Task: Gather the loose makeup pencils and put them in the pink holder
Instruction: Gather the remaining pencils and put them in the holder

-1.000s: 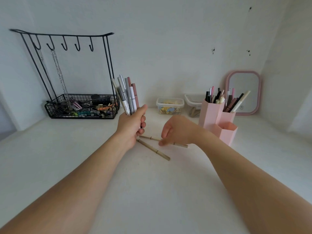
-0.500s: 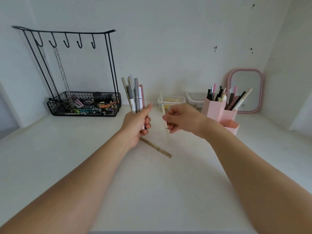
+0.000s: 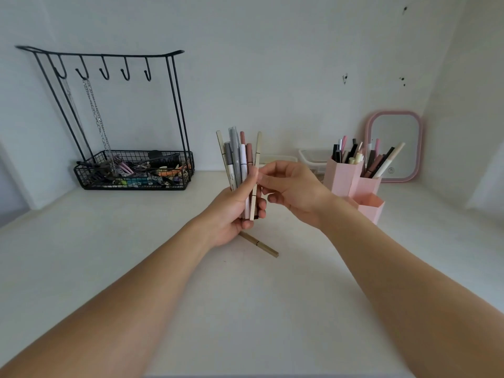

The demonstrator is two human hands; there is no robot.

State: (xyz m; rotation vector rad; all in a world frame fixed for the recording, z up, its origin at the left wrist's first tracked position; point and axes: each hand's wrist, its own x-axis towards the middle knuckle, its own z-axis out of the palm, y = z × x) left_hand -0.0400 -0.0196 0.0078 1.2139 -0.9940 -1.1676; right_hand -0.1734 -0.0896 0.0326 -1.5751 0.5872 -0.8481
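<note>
My left hand (image 3: 236, 214) grips an upright bundle of makeup pencils (image 3: 237, 156) in grey, white, pink and beige, raised above the middle of the white shelf. My right hand (image 3: 293, 188) pinches a beige pencil (image 3: 257, 156) and holds it upright against the right side of that bundle. One tan pencil (image 3: 261, 245) lies loose on the shelf below my left hand, partly hidden by it. The pink holder (image 3: 343, 178), made of hexagonal tubes, stands at the right with several pencils in its taller tubes; its low front tube (image 3: 371, 207) looks empty.
A black wire rack (image 3: 131, 170) with hooks, a chain and a basket of small items stands at the back left. A pink-framed mirror (image 3: 394, 145) leans on the wall behind the holder. A clear plastic box (image 3: 313, 155) sits at the back, behind my right hand.
My right hand picked a beige pencil off the shelf, turned it upright and brought it against the bundle in my left hand. One pencil stays on the shelf.
</note>
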